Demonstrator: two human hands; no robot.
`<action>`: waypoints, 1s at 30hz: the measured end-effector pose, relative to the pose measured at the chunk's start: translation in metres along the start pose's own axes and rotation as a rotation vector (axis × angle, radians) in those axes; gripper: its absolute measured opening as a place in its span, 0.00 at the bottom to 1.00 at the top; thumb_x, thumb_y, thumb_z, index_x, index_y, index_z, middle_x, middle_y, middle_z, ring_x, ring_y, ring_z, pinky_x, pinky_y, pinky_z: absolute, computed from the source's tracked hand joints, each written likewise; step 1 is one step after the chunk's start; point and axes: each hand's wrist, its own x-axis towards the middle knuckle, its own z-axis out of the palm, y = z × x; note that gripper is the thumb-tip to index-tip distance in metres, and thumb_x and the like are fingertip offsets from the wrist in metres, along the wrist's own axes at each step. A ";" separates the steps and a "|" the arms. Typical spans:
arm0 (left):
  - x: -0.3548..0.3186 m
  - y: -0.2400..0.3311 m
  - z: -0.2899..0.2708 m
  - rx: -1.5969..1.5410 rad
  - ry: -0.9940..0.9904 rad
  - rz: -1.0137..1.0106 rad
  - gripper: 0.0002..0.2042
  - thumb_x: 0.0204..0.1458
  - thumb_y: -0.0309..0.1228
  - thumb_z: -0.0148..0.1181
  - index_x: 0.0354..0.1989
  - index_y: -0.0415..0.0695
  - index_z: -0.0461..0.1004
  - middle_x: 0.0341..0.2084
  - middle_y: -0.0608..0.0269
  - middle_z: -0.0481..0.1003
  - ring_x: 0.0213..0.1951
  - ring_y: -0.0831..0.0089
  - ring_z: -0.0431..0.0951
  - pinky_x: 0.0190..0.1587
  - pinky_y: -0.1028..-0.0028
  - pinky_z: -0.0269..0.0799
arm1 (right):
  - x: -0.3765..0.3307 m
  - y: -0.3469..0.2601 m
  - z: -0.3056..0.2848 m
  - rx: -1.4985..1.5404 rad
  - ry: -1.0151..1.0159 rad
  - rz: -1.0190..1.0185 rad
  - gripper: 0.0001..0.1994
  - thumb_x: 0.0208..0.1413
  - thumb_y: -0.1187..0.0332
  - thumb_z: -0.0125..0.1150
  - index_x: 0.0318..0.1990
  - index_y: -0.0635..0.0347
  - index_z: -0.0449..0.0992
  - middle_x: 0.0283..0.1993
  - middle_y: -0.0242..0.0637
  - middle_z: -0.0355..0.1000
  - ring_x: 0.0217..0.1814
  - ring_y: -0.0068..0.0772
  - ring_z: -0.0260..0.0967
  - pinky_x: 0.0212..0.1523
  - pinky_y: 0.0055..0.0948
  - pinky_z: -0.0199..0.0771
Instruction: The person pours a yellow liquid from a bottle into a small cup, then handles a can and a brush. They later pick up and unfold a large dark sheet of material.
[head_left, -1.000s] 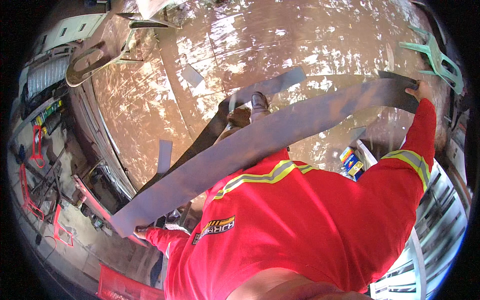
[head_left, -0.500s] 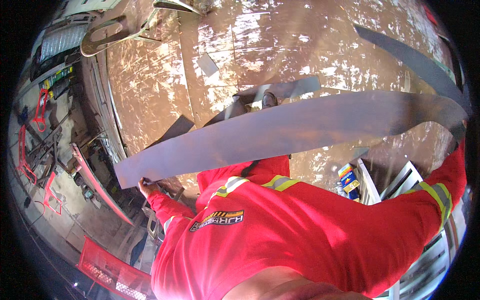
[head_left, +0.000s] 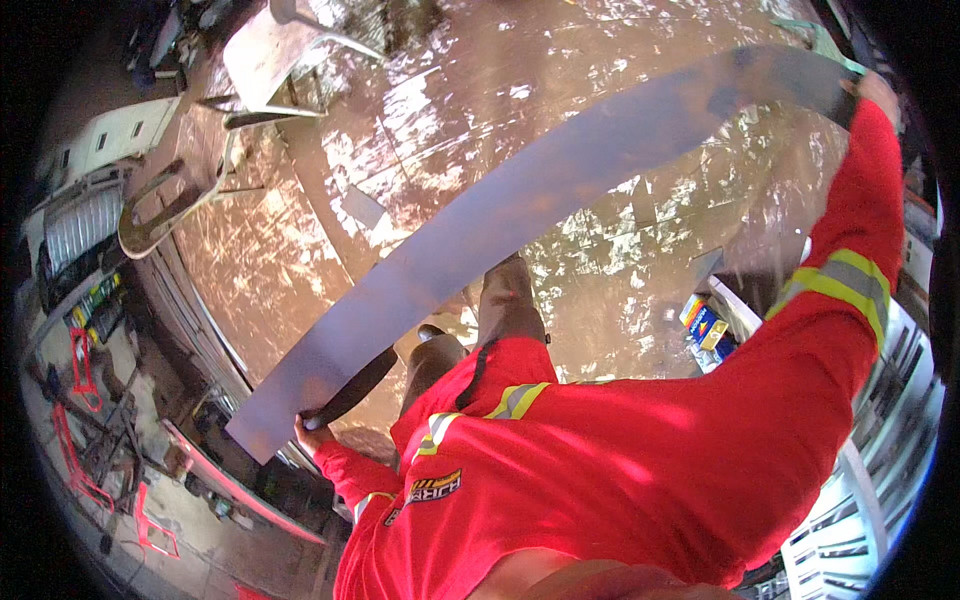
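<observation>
Sheet-metal strip, long, grey and flat, is spanning the whole view, running from about eight o'clock up to about one o'clock, arching over wet, reddish-brown ground. At the lower end the left hand is pinching the strip's corner from beneath, fingers curled shut on the edge, and that is keeping this end from drooping. At the far end, up at one o'clock, the right hand is reaching out at full arm's stretch in its red sleeve with the reflective band; it is touching the strip's end, but how far the fingers are closing there I cannot tell, since the picture's rim is swallowing them. Holding both ends this far apart looks, to my eye, like the way to stop so thin and springy a piece from folding or whipping. A dark brown trouser leg is showing at centre under the strip, a blue and yellow box is lying at three o'clock, and a pale metal bracket is lying at ten o'clock.
</observation>
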 end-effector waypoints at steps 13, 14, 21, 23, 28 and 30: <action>0.085 -0.013 0.027 0.051 -0.055 -0.040 0.16 0.49 0.36 0.61 0.43 0.40 0.74 0.42 0.54 0.76 0.45 0.59 0.75 0.52 0.58 0.68 | -0.389 -0.466 0.062 1.230 -0.289 -0.376 0.29 0.41 0.60 0.64 0.51 0.69 0.67 0.50 0.57 0.68 0.53 0.53 0.65 0.55 0.45 0.65; 0.108 -0.035 0.058 0.047 -0.100 -0.095 0.16 0.50 0.36 0.60 0.43 0.39 0.74 0.43 0.54 0.76 0.45 0.59 0.75 0.52 0.58 0.68 | -0.445 -0.489 0.101 1.417 -0.326 -0.371 0.30 0.42 0.61 0.65 0.52 0.68 0.65 0.52 0.56 0.67 0.55 0.53 0.65 0.55 0.44 0.65; 0.185 -0.036 0.054 0.108 0.047 -0.169 0.13 0.51 0.35 0.61 0.41 0.41 0.74 0.40 0.57 0.77 0.43 0.62 0.75 0.48 0.62 0.70 | -0.769 -0.563 -0.100 1.524 -0.974 -0.730 0.30 0.44 0.56 0.67 0.51 0.67 0.67 0.47 0.50 0.70 0.52 0.49 0.68 0.52 0.39 0.67; 0.202 -0.047 0.069 0.065 -0.061 -0.202 0.14 0.51 0.35 0.60 0.43 0.40 0.73 0.42 0.58 0.76 0.45 0.62 0.74 0.50 0.61 0.69 | -0.795 -0.570 -0.135 1.511 -1.106 -0.793 0.31 0.46 0.55 0.67 0.53 0.67 0.66 0.47 0.51 0.70 0.51 0.47 0.68 0.52 0.37 0.67; 0.211 -0.031 0.095 0.057 -0.372 -0.453 0.16 0.53 0.35 0.57 0.47 0.39 0.71 0.46 0.57 0.74 0.49 0.62 0.71 0.55 0.61 0.65 | -0.863 -0.620 -0.222 1.576 -0.764 -0.860 0.32 0.40 0.60 0.68 0.53 0.64 0.67 0.46 0.51 0.70 0.51 0.50 0.68 0.54 0.36 0.67; 0.210 -0.006 0.093 0.058 -0.418 -0.548 0.15 0.53 0.34 0.56 0.46 0.39 0.71 0.46 0.55 0.74 0.49 0.61 0.71 0.54 0.61 0.66 | -0.911 -0.636 -0.266 1.635 -0.569 -0.716 0.32 0.40 0.58 0.67 0.54 0.60 0.65 0.47 0.48 0.70 0.48 0.47 0.70 0.52 0.36 0.69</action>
